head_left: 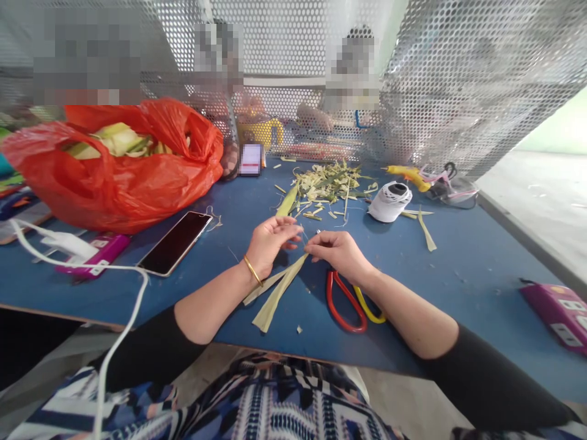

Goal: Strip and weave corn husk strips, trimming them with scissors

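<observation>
My right hand pinches the narrow upper end of some pale dried husk strips, which fan out toward the table's front edge. Facing it, my left hand, with a gold bangle at the wrist, has its fingers bent together around a thin thread that spans the small gap between the hands. Beyond the left fingers a broader greenish husk piece sticks out; whether that hand touches it is hidden. Scissors with one red handle and one yellow handle lie partly under my right wrist.
Husk scraps are heaped behind my hands. A white thread spool and yellow glue gun sit right. Left are a phone, a red plastic bag of husks and a white cable. Perforated metal panels close off the back.
</observation>
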`<state>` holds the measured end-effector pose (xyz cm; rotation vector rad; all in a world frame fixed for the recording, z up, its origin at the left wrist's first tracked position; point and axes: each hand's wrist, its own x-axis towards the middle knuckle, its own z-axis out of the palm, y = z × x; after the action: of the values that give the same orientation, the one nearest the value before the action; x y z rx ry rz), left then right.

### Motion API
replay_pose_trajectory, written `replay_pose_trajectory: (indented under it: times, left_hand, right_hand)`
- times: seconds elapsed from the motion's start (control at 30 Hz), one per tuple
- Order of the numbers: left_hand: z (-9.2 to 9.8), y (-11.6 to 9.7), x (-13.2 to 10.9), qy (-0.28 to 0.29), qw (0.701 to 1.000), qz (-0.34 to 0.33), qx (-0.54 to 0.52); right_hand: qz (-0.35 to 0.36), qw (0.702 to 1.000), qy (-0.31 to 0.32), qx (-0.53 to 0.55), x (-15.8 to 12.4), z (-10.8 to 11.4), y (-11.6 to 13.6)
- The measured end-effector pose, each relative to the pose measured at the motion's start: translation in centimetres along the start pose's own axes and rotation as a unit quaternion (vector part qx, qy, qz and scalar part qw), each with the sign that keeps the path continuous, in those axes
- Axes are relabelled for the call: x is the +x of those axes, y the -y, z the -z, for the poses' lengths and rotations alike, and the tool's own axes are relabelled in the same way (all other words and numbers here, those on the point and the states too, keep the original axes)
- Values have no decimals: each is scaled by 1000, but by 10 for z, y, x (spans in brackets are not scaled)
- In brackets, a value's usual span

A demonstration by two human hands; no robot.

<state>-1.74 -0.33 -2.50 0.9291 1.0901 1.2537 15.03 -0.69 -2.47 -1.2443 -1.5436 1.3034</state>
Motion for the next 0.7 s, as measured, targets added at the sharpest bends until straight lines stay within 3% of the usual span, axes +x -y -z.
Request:
replay_pose_trajectory:
  times: [0.07,0.13,0.23,0.33,0.5,0.7]
  left_hand:
    - [2,-1,1,-58,998,-20,-16]
    - [3,-2,0,-82,995,-39,30]
    - [1,-2,-5,-22,990,12,139]
    - [-2,-2,-10,31,983,85,158]
    - [-4,-1,-10,26,989,92,111]
    - [-5,3,-8,21,997,66,42]
  right_hand:
    - [6,1000,-5,1,1,0,-1]
    - [16,1000,-17,-4,1,1,-2]
    - [38,999,-30,-19,2,1,-5]
    - [84,993,-51,-59,2,1,-8]
    - [150,977,-72,-134,1,-1,-9]
    - [131,983,-49,-115,-1,-2,-9]
